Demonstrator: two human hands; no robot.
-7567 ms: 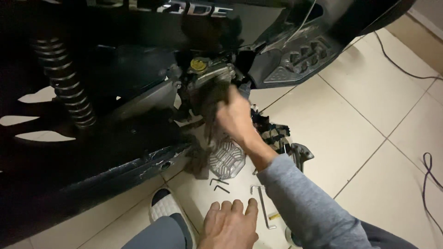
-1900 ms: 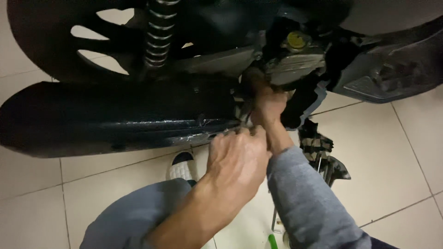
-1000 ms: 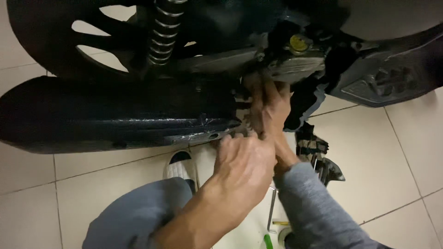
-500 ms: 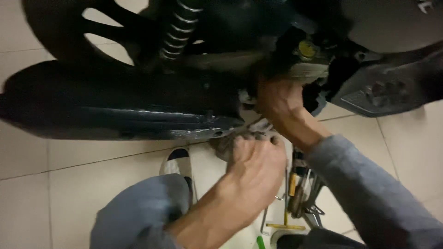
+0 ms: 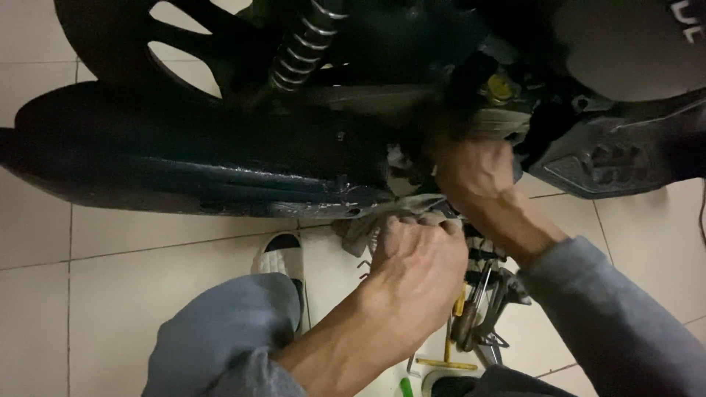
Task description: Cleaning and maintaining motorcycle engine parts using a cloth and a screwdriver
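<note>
- The grey metal part (image 5: pixel 382 220) is hanging just under the scooter's black exhaust (image 5: pixel 184 169), the left hand (image 5: pixel 415 254) now curling shut over it, having moved nearer.
- The right hand (image 5: pixel 474 173) is staying pressed against the engine casing (image 5: pixel 507 117), fingers curled; its grip is hidden.

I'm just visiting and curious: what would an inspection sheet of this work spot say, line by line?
Surface: pale tiled floor, grout lines showing.
Job's things: black scooter with exhaust, spring shock, yellow cap; grey metal part under the engine.
Clutter: hand tools and a yellow-handled tool on the floor.
Hands: left hand grips the grey part; right hand reaches into the engine area.
Cables: dark cable at the right edge.
Surroundings: white-toed shoe, grey trouser knee.
</note>
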